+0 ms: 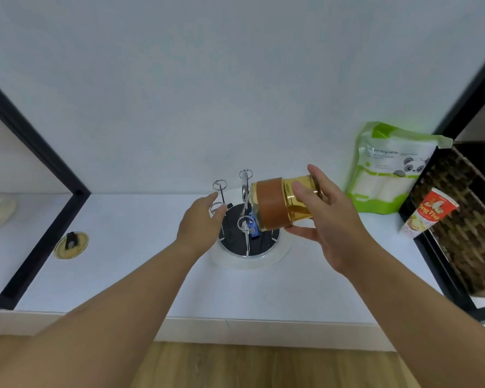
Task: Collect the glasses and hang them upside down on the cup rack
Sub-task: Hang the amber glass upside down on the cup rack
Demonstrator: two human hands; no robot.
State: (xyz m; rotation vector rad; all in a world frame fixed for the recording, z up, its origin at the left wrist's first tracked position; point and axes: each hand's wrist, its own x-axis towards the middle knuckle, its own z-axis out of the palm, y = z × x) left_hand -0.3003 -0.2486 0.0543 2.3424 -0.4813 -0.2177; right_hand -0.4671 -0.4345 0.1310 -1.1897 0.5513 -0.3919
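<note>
My right hand (324, 219) grips an amber glass (280, 203) with a brown band around its middle, tilted on its side just right of the cup rack's prongs. The chrome cup rack (247, 217) stands on a round dark base inside a white dish in the middle of the white counter; its looped prongs carry no glasses. My left hand (200, 222) rests against the rack's left side, fingertips touching a looped prong. A small blue item lies on the rack's base.
A green and white pouch (387, 169) leans on the wall at right, beside a red and white tube (429, 212) and a dark woven basket (465, 219). A black frame (39, 197) borders the left. A round lid (71, 245) lies on the counter's left part.
</note>
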